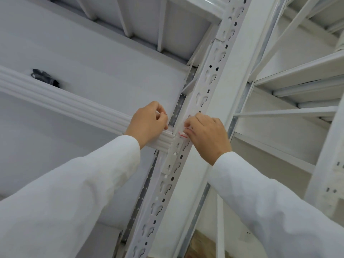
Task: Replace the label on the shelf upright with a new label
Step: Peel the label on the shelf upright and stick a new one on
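A white perforated shelf upright (202, 94) runs diagonally through the head view. A white label with red print (182, 134) lies on its face just above the beam joint. My right hand (208, 135) pinches the label's right edge with curled fingers. My left hand (147, 121) is closed beside the upright's left side, with a thin white strip with a red mark (161, 113) showing between its fingers. Most of the label is hidden under my right fingers.
A ribbed white shelf beam (65, 103) meets the upright from the left. A dark bundle (45, 78) lies on the shelf behind it. More white shelving (301, 94) stands to the right, and another upright (333, 174) is at the far right.
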The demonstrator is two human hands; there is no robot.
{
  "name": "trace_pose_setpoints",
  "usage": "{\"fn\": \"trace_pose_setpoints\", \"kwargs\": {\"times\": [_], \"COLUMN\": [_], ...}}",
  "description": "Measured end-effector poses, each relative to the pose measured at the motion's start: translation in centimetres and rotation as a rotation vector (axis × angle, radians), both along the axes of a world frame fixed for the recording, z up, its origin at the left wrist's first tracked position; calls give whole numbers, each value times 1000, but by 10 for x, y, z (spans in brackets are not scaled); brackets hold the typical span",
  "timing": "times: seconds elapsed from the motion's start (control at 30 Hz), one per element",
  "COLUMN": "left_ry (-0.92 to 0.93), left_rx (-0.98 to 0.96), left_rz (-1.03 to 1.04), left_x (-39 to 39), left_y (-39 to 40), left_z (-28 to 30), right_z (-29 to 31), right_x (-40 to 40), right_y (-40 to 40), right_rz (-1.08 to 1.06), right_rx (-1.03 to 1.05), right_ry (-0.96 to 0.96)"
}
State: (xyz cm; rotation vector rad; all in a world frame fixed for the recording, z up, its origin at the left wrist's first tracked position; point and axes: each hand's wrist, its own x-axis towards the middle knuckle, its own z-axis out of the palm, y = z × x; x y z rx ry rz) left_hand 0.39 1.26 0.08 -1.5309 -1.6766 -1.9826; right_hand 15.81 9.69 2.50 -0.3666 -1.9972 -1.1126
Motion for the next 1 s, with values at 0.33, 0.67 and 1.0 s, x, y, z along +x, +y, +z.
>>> {"fn": "trace_pose_setpoints", "kwargs": {"times": [0.33, 0.67, 1.0], "left_ry": [15, 15, 19], "left_rx": [15, 1, 25], "left_rz": [-3, -59, -61], "left_x": [-2, -2, -4], "left_y": [1, -2, 0], "left_z": [-1, -2, -2], "right_z": [5, -2, 3], "right_x": [-7, 10, 8], "right_y": [13, 6, 9], "right_rz": [63, 144, 128], "right_rx": [175, -189, -77], "right_ry": [-12, -3, -15]}}
